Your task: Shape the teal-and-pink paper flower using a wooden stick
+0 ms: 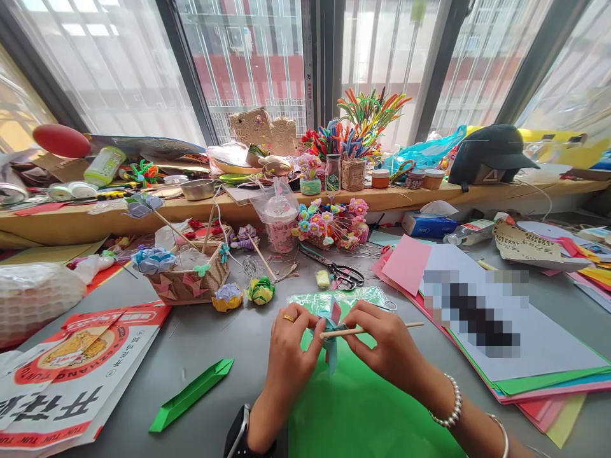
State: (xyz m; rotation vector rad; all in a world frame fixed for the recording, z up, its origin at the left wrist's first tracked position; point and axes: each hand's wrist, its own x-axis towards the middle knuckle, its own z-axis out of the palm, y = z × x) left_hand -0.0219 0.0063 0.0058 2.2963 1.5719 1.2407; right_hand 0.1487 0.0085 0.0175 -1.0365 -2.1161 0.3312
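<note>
Both hands meet over a green paper sheet [358,407] near the front of the grey table [229,356]. My left hand [291,350], with a gold ring, pinches a small blue and pink folded paper piece [330,346]. My right hand [384,343] is closed on a thin wooden stick [405,326] that lies level, its left end at the paper piece and its right end poking out past my fingers. A watch is on my left wrist, bead bracelets on my right.
A folded green paper strip [191,394] lies to the left, a printed bag [71,381] beyond it. Scissors [341,273], a basket of paper flowers [188,277], a drink cup [280,222] and stacked coloured paper [525,356] surround the work. The window ledge [286,203] is crowded with craft items.
</note>
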